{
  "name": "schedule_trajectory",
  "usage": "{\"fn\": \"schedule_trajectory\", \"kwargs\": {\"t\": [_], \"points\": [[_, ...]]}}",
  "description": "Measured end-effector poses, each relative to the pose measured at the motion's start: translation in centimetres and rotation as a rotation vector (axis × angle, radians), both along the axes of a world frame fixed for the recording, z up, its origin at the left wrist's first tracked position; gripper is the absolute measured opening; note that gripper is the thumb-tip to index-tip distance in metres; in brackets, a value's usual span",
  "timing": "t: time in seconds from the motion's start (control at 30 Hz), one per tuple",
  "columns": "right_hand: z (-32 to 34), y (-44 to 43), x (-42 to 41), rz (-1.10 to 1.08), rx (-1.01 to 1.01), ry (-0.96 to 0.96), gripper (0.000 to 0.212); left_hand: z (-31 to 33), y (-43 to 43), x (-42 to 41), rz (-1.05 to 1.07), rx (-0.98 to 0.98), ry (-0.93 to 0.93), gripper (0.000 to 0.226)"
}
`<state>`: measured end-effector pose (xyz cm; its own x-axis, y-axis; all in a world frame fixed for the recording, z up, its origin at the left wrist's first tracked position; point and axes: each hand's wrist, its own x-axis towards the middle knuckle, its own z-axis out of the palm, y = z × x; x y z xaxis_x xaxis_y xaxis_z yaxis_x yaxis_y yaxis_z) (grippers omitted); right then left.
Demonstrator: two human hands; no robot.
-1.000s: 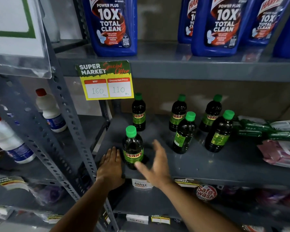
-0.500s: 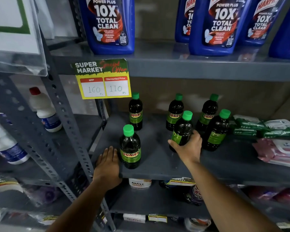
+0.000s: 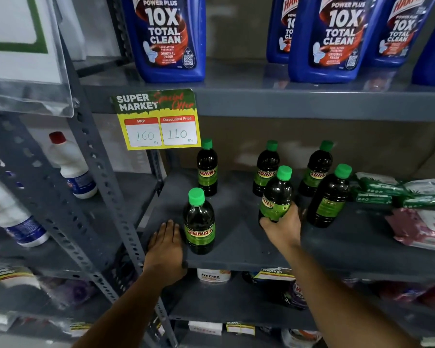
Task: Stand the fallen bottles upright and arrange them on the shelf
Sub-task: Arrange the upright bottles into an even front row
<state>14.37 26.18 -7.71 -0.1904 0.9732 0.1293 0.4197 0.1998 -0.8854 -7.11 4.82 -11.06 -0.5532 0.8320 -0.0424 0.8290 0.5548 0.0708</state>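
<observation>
Bottle (image 3: 276, 194), dark, green-capped, apparently tilted, clasped by right hand (image 3: 283, 228)

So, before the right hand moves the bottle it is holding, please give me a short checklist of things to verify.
1. Right hand has a grip around the held bottle: ok.
2. Held bottle upright: not ok, it tilts.
3. Its green cap on: ok.
4. Free shelf space between held bottle and front left bottle: ok.
5. Left hand lies flat on the shelf edge, apart from that bottle: ok.
6. Held bottle's base on the shelf: cannot tell.
</observation>
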Motion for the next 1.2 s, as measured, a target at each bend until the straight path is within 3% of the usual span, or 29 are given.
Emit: {"fn": "schedule_trajectory", "kwargs": {"t": [0.13, 0.27, 0.4, 0.6, 0.97, 1.1, 1.2], "points": [[-0.2, 0.1, 0.4, -0.028, 0.059, -0.042, 0.078, 0.0, 0.0, 0.0, -0.012, -0.004, 0.022, 0.114], [0.0, 0.2, 0.0, 0.052, -0.053, -0.019, 0.088, 0.0, -0.1, 0.0, -0.015, -0.018, 0.015, 0.116], [0.2, -0.3, -0.3, -0.024, 0.062, -0.138, 0.108, 0.1, -0.1, 0.1, -0.01, -0.004, 0.005, 0.11], [-0.1, -0.5, -0.3, -0.037, -0.01, -0.129, 0.087, 0.1, -0.1, 0.1, -0.011, 0.01, 0.007, 0.11], [-1.2, -4.4, 3.5, 0.083, -0.001, -0.099, 0.077, 0.5, 0.0, 0.4, 0.017, -0.009, 0.014, 0.117], [-1.2, -5.1, 4.2, 0.111, 0.015, -0.1, 0.086, 0.7, 0.1, 0.5, 0.019, -0.031, 0.027, 0.119], [-1.7, -5.3, 5.6, 0.178, 0.054, -0.016, 0.11, 0.8, 0.1, 0.4, 0.018, -0.035, 0.023, 0.119]]}}
